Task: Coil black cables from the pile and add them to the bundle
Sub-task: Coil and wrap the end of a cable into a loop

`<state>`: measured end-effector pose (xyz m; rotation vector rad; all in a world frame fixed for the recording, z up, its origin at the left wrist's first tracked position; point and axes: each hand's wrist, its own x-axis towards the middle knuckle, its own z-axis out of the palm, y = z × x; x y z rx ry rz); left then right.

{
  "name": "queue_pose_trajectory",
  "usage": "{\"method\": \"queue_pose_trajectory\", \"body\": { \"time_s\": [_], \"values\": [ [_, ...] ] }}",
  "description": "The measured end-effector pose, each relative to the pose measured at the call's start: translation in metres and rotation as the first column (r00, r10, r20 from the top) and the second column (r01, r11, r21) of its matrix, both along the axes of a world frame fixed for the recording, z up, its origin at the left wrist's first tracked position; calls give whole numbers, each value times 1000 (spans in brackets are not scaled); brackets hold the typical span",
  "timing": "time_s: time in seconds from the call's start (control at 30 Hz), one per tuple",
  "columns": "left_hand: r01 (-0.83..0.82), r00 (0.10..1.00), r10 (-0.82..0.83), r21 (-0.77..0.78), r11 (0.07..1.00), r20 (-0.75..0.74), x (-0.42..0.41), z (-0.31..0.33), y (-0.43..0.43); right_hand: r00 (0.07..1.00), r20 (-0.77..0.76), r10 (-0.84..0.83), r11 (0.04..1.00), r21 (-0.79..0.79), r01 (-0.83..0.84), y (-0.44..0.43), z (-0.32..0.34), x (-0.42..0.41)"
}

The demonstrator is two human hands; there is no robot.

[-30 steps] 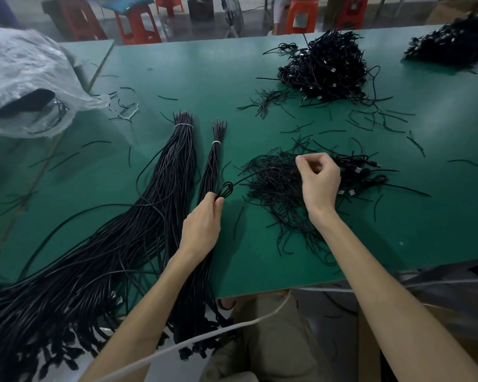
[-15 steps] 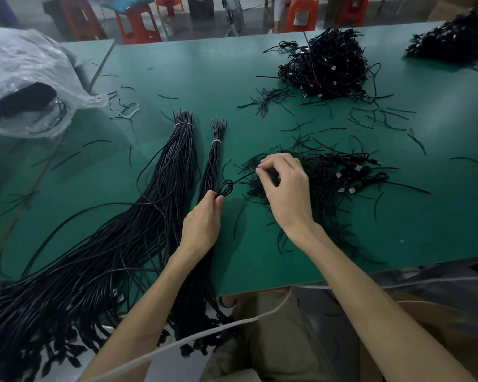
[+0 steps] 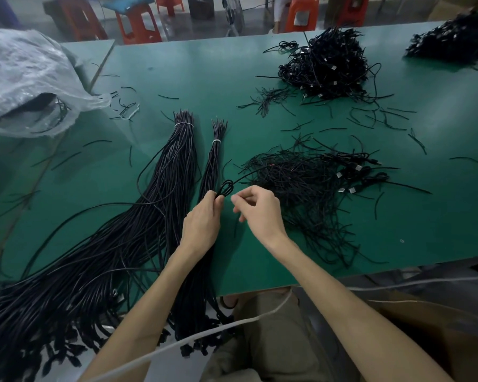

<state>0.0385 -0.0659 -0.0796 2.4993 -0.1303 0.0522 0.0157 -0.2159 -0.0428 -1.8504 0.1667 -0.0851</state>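
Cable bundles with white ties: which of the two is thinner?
The thin bundle under the left hand that pinches a cable loop, nearer the loose pile. The thick bundle beside it holds many more cables.

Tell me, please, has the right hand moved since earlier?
Yes: the right hand has come left and nearer, off the loose cable pile, almost to the left hand.

small black cable coil (image 3: pixel 226 188) beside tangled pile (image 3: pixel 301 188)

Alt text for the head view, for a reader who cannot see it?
A person's left hand pinches a small black cable coil over a green table, the right hand curled close beside it. Two tied cable bundles lie to the left, a loose cable pile to the right.
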Motion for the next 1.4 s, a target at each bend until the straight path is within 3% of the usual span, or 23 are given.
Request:
{"method": "queue_pose_trajectory", "body": {
  "time_s": [0.4,0.63,0.93,1.17,1.27,1.4],
  "values": [
    [15,999,-19,-79,997,-44,-1,2,1,997,-61,-46,973,224,59,18,-6,4],
    [62,997,-74,-403,913,-14,-4,6,4,998,-55,-42,951,305,57,23,-9,5],
    [60,995,-92,-528,847,-34,-2,8,3,999,-52,8,930,368,11,21,-12,5],
    [-40,978,-132,-770,636,-160,-6,17,5,964,-22,264,868,441,-227,7,-5,8],
    [-68,970,-138,-766,639,-201,-6,16,7,903,0,429,821,416,-390,-3,0,12],
    [-27,965,-186,-773,634,-186,-8,18,5,849,6,528,800,333,-499,-11,7,18]
  ]
}}
